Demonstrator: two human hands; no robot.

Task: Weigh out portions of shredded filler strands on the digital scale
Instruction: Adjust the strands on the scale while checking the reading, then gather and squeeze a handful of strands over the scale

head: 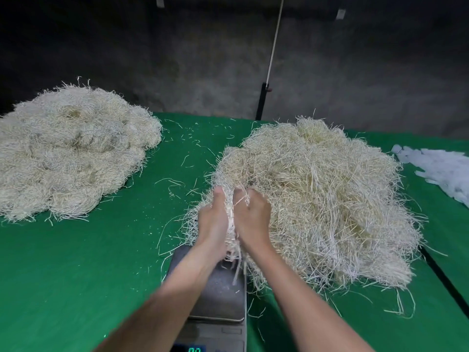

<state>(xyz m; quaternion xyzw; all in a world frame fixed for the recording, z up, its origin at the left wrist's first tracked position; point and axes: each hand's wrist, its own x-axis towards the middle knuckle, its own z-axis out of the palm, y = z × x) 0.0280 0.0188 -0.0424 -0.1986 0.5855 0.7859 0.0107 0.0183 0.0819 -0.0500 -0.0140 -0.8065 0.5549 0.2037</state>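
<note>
A big loose heap of pale shredded strands [319, 196] lies on the green table, right of centre. At its near left edge my left hand [213, 219] and my right hand [253, 217] grip one bunch of strands [231, 224] between them, fingers dug into the heap. Strands hang from the bunch over the grey pan of the digital scale [218, 290], which stands just below my forearms. The pan holds only a few stray strands. The scale's green display [194, 349] shows at the bottom edge, partly cut off.
A second heap of rounded strand bundles [68, 153] lies at the far left. White plastic bags [441, 168] lie at the right edge. Stray strands dot the green cloth [76, 275]. A dark wall, a black post and a white cord [272, 47] stand behind the table.
</note>
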